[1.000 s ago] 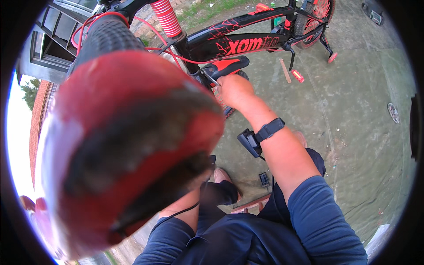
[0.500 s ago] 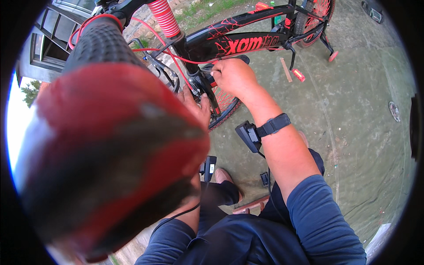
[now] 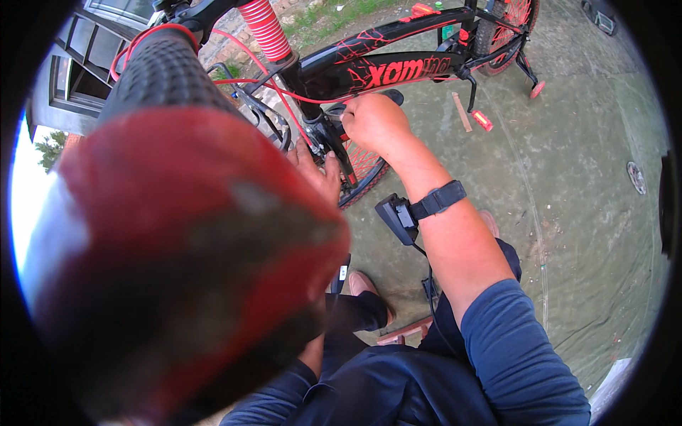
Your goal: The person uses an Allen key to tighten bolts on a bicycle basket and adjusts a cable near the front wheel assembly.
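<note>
A black bicycle [image 3: 398, 76] with red markings stands in front of me, its front fork [image 3: 310, 108] beside my hands. My left hand [image 3: 318, 175] is at the front brake [image 3: 318, 145], with thumb and a finger on either side of it; the other fingers are partly hidden. My right hand [image 3: 375, 122] is closed in a pinch beside the fork, above the front wheel [image 3: 366, 170]; what its fingertips hold is hidden. The black and red handlebar grip [image 3: 213, 234] looms large and blurred, covering part of my left arm.
Red cables [image 3: 266, 72] run down from the handlebar. A flat brown strip [image 3: 462, 112] and a red pedal [image 3: 482, 121] are to the right. A training wheel [image 3: 538, 89] sits by the rear wheel [image 3: 506, 32]. A round disc [image 3: 636, 177] lies on the green ground sheet [image 3: 590, 192].
My right hand has turned and shifted very slightly at the fork. My left hand stays by the brake, while its forearm is more covered by the handlebar grip.
</note>
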The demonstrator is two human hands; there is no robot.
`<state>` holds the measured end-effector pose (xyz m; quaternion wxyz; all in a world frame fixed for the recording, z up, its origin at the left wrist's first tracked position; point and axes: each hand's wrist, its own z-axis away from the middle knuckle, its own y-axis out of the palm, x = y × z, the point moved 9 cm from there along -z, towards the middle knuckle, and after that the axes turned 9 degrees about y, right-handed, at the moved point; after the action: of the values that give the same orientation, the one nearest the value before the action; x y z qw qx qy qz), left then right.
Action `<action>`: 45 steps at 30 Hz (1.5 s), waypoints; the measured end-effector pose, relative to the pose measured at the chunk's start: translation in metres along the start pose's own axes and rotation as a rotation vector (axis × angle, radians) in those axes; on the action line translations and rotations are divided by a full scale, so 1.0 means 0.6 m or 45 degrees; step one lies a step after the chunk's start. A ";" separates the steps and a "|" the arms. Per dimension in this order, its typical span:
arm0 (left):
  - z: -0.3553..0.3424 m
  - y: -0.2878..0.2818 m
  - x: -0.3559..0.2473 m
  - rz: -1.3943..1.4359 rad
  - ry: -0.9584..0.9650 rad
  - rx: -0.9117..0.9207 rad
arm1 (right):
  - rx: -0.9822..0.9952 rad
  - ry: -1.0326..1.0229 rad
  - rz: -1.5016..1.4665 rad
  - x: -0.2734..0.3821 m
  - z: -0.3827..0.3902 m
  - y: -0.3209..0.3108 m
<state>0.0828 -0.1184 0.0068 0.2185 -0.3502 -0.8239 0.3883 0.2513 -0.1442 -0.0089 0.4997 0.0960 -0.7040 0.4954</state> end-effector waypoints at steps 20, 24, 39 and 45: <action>-0.005 0.012 0.011 0.077 -0.085 0.239 | 0.030 0.026 0.098 -0.041 0.047 0.082; -0.004 0.008 0.012 0.078 -0.070 0.219 | -0.057 -0.042 0.010 -0.031 0.033 0.038; -0.006 0.009 0.006 0.056 -0.022 0.173 | -0.127 -0.162 -0.291 0.008 -0.018 -0.014; -0.005 0.009 0.008 0.054 -0.019 0.179 | -0.207 -0.196 -0.360 0.012 -0.016 -0.009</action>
<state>0.0839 -0.1108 0.0047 0.2282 -0.3483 -0.7887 0.4522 0.2570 -0.1367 -0.0001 0.5152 0.1909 -0.7574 0.3529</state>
